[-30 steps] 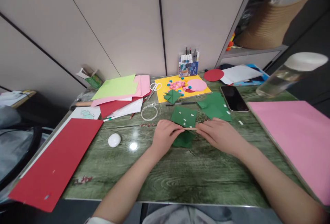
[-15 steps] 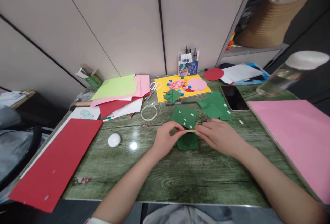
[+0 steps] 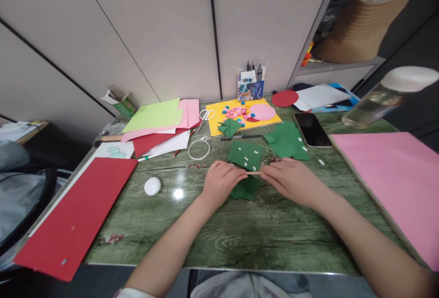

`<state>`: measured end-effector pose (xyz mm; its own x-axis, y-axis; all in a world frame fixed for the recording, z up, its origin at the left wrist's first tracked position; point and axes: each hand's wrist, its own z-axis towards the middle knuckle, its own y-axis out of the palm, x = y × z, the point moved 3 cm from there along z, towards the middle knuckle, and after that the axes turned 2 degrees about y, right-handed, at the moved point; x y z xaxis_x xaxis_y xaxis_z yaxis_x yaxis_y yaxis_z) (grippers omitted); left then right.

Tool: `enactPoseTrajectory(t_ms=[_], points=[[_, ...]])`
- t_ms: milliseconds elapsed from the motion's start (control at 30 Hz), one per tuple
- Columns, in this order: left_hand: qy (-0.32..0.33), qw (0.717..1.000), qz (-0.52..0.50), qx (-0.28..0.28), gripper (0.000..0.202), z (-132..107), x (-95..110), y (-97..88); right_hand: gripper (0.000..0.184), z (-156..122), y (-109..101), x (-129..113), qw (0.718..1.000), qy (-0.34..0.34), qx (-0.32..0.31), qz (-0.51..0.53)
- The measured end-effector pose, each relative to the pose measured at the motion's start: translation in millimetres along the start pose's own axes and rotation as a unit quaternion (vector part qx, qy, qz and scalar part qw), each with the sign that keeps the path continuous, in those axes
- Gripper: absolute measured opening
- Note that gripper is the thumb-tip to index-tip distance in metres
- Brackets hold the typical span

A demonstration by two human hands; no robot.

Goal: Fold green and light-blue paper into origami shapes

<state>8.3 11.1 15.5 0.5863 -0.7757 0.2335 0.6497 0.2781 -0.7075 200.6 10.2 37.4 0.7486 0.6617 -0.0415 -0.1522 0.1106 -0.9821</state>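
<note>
My left hand point(image 3: 222, 179) and my right hand point(image 3: 291, 181) meet over the middle of the desk, each closed on one end of a thin pale wooden stick point(image 3: 254, 173). Just below the stick is a piece of dark green paper point(image 3: 246, 189), partly covered by my left hand; whether it is joined to the stick I cannot tell. Behind the stick lies a green paper square point(image 3: 244, 151) with several small white strips on it. More green paper point(image 3: 286, 140) rests beyond my right hand, also with white strips.
A yellow sheet point(image 3: 214, 110) at the back bears small pompoms and a folded green paper piece point(image 3: 229, 127). White scissors point(image 3: 207, 114), a tape roll point(image 3: 199, 149), a phone point(image 3: 312, 130), a bottle point(image 3: 380, 99), a white round object point(image 3: 152, 186), red card point(image 3: 78, 215) and pink card point(image 3: 394, 179) surround my hands.
My left hand has turned, its fingers now closed down over the stick's end instead of pinching with a gap. The green paper below shows further left. My right hand has barely moved.
</note>
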Motion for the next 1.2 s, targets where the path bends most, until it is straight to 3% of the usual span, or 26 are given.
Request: enactPoseTrajectory(t_ms=[267, 667, 933, 1200], points=[[-0.019, 0.999, -0.004, -0.038, 0.015, 1.5, -2.8, 1.0, 0.022, -0.9, 1.9, 2.4, 1.000, 0.006, 0.002, -0.017], [-0.109, 0.991, -0.053, -0.052, 0.009, 3.6, -0.7, -0.7, 0.025, -1.7, -0.3, 0.8, 1.000, -0.003, 0.000, -0.019], [-0.225, 0.965, -0.124, -0.055, 0.011, 1.0, -6.9, -0.4, 0.023, -1.9, 0.6, 2.6, 1.000, 0.015, 0.020, -0.017], [-0.222, 0.968, -0.107, -0.056, 0.009, 1.2, -9.4, 0.4, 0.023, -1.4, -0.1, 5.1, 0.999, 0.026, 0.025, -0.019]])
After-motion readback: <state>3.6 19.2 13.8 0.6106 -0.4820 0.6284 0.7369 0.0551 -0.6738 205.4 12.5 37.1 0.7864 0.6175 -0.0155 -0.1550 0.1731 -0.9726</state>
